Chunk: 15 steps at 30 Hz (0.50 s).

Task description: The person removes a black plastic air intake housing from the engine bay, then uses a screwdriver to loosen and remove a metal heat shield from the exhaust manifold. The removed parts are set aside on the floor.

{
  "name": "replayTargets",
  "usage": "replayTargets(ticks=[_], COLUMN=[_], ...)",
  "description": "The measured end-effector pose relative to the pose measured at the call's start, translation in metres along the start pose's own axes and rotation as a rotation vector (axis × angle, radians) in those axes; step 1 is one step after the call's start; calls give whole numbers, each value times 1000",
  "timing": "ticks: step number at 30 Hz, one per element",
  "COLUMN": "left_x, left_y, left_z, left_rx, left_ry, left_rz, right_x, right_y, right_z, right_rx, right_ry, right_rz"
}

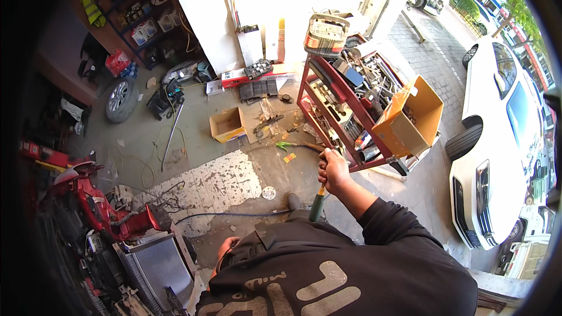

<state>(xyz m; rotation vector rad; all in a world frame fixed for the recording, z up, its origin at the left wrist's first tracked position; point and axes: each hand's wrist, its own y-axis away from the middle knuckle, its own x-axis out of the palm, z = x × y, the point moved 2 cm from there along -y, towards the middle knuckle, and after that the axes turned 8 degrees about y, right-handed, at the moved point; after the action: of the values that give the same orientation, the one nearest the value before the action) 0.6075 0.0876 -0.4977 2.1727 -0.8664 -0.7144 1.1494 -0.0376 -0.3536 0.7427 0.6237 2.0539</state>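
Observation:
My right hand (pixel 334 171) is closed in a fist around a tool with a dark green and yellow handle (pixel 317 207). The handle's green end sticks out below the fist, in front of my dark clothing; the tool's kind is not clear. My left hand (pixel 227 248) is low beside my body, largely hidden by my clothes, and its fingers cannot be made out. Just beyond my right hand stands a red tool cart (pixel 342 111), loaded with loose tools. An open cardboard box (pixel 397 123) sits at its near corner.
At the lower left is a dismantled car front with a radiator (pixel 161 272) and red body part (pixel 99 202). A hose (pixel 234 215) crosses the floor. Farther off are a wheel (pixel 122 100), a small open carton (pixel 228 124) and shelves (pixel 140 17). A white car (pixel 497 158) stands outside, right.

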Motion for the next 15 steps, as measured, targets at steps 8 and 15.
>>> replayTargets(ticks=[8, 15], left_x=[-11, -10], left_y=[12, -66], left_z=[-22, -239], left_rx=[-36, 252], left_ry=[-41, 123], left_rz=[-101, 107], right_x=[19, 105], right_y=[-25, -48], right_z=[-48, 8], right_rx=[336, -269], right_ry=[267, 1082], right_rz=[171, 512])
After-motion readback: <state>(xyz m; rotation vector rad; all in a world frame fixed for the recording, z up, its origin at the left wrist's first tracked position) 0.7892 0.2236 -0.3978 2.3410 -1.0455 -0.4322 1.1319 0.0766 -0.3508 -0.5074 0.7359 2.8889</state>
